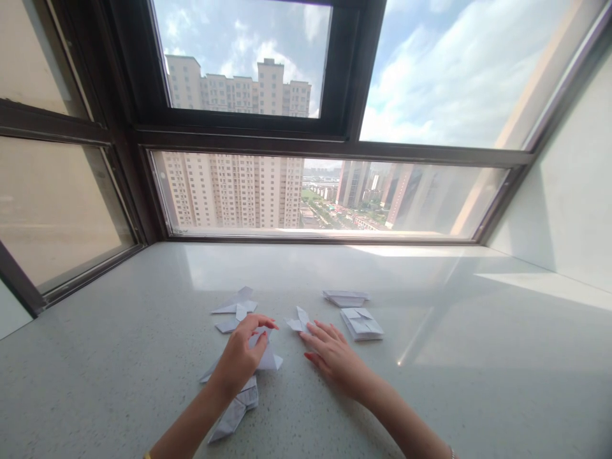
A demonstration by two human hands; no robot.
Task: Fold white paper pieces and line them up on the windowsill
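My left hand (pixel 241 354) is over several folded white papers left of the middle, its thumb and fingers curved with a gap between them. Under and beside it lies a pointed white paper (pixel 271 361), partly hidden by the hand. My right hand (pixel 335 357) rests with fingers spread, its fingertips at a small folded white paper (pixel 299 320). Beyond my left hand is another folded paper shape (pixel 241 309). Nearer to me, a folded paper (pixel 232 419) lies partly under my left wrist.
Right of the middle, a square folded paper (pixel 362 324) lies just in front of a flat, boat-like folded paper (pixel 346 298). All of them lie on a pale speckled sill (pixel 454 395). A dark window frame (pixel 325 241) bounds its far edge, and a white wall stands at the right.
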